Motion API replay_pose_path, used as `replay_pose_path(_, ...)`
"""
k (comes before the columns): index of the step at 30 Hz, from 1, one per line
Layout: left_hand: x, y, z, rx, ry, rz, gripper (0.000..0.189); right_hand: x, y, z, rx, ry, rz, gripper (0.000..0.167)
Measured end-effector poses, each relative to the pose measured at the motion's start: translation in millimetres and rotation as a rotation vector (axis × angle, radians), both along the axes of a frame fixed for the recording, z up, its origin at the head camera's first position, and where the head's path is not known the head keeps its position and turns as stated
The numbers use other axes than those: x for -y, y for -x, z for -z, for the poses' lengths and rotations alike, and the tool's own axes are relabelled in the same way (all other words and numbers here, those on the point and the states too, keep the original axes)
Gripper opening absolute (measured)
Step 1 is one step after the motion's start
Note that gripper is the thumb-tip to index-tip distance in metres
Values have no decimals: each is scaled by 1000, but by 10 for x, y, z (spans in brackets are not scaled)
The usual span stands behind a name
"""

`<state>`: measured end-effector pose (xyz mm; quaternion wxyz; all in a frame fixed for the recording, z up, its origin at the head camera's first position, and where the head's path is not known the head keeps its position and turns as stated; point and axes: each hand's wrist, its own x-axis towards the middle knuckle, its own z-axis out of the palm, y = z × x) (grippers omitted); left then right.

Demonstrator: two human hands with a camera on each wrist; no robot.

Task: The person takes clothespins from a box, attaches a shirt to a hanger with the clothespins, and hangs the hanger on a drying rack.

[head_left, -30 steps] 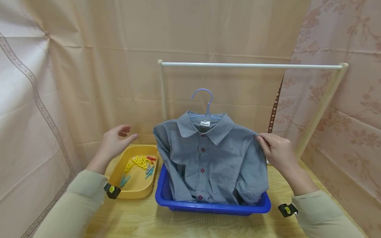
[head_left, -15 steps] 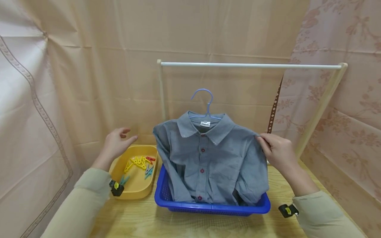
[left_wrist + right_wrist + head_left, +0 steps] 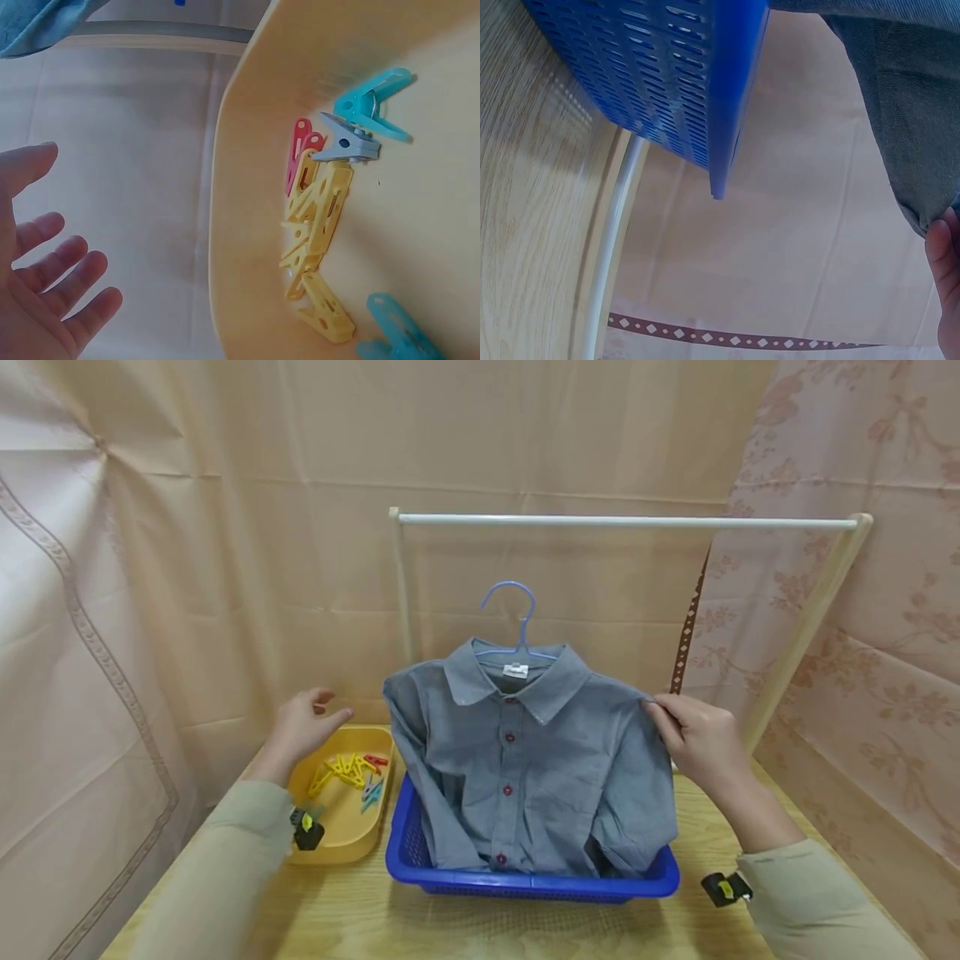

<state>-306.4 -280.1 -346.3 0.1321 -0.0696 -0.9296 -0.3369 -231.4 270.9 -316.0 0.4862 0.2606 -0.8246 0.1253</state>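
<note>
A grey button-up shirt (image 3: 558, 760) is on a blue hanger (image 3: 523, 628), its lower part inside a blue perforated basket (image 3: 532, 883). At the shirt's right-side shoulder, my right hand (image 3: 701, 735) pinches the cloth between thumb and fingers, which also shows at the edge of the right wrist view. My left hand (image 3: 302, 727) hovers over the far left part of a yellow tray (image 3: 347, 853), fingers relaxed and holding nothing. In that tray lie yellow clothespins (image 3: 326, 217), a red clothespin (image 3: 298, 150), a grey-blue clothespin (image 3: 349, 144) and teal clothespins (image 3: 367, 109).
Behind the basket stands a rack with a white rail (image 3: 622, 521) and pale uprights (image 3: 813, 618). Tray and basket sit side by side on a wood-grain table (image 3: 480, 931). Beige curtains (image 3: 300, 527) hang at the back, with patterned cloth (image 3: 885, 635) at the right.
My left hand has drifted a little to the right and down beside the tray. My right hand keeps its pinch on the shirt shoulder; the view has shifted slightly.
</note>
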Motion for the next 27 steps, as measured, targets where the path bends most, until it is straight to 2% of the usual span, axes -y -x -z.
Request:
replay_pose_path(11, -52, 95, 88, 61, 27, 51, 65, 10, 2, -27, -5, -13, -3, 11)
replay_pose_path(17, -31, 145, 165, 138, 30, 72, 67, 26, -1, -25, -13, -10, -11, 11)
replay_pose_path(27, 38, 281, 324, 183, 88, 134, 66, 7, -19, -18, -5, -2, 3, 10)
